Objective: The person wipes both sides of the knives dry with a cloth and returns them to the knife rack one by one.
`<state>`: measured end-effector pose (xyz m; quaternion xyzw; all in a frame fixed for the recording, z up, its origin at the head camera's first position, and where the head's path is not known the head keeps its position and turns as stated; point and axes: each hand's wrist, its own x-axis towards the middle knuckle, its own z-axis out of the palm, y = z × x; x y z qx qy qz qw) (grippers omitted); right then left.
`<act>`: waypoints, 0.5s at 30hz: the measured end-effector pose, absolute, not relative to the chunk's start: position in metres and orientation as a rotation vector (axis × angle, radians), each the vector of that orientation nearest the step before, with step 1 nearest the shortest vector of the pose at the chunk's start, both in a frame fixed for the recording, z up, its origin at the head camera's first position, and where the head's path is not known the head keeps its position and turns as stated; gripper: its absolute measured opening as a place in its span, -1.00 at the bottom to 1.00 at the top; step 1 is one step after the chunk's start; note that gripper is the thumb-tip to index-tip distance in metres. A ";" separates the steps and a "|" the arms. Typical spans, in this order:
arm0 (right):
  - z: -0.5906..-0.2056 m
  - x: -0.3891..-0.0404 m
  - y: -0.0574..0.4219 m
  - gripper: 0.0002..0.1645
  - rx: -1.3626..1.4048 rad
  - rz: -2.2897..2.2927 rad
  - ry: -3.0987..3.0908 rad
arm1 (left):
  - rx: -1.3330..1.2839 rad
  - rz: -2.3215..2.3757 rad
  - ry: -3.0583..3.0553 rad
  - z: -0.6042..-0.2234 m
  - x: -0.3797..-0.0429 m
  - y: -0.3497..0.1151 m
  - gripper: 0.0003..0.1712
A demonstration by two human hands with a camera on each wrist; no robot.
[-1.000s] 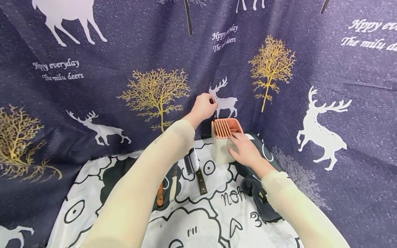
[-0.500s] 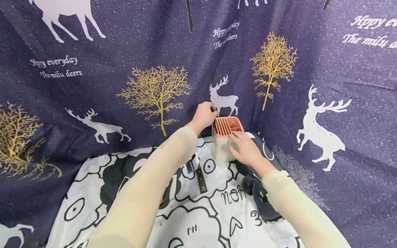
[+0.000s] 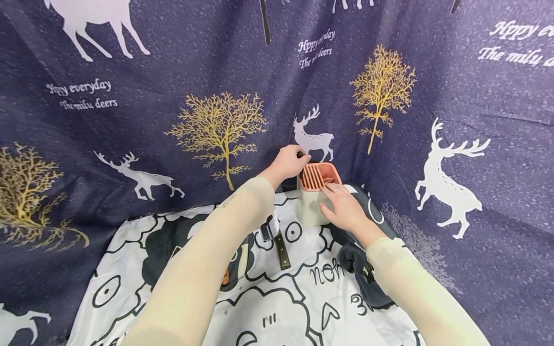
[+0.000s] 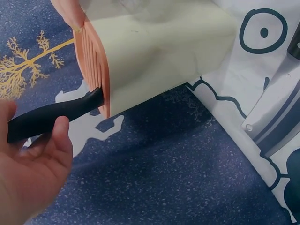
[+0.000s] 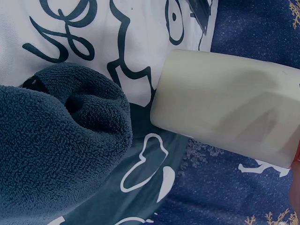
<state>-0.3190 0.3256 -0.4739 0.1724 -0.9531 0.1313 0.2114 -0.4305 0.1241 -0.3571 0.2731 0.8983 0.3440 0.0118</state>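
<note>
The left hand (image 4: 35, 173) grips a black handle (image 4: 77, 107) at the block (image 3: 312, 211). The right hand (image 3: 343, 207) touches the block, fingers straight. Dark cloth (image 5: 51, 154) lies near.

A bunched dark towel (image 3: 373, 292) lies on a cartoon-print sheet (image 3: 270, 305) near deer-print fabric (image 3: 242, 62).

The left hand (image 3: 289, 162) grips a black handle (image 3: 300, 154) above the knife block (image 3: 312, 209). The right hand (image 3: 345, 207) touches its front.

Black handle (image 4: 47, 116): rest hidden inside cream holder (image 4: 159, 56).
</note>
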 end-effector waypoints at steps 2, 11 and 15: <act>-0.472 -0.318 0.324 -0.30 0.479 0.372 -2.655 | 0.863 1.076 2.787 -0.355 -0.429 0.121 -0.62; -0.471 -0.318 0.321 -0.30 0.473 0.408 -2.648 | 0.933 1.053 2.739 -0.340 -0.418 0.111 -0.47; -0.472 -0.319 0.322 -0.30 0.473 0.461 -2.616 | 0.938 0.951 2.761 -0.331 -0.408 0.101 -0.42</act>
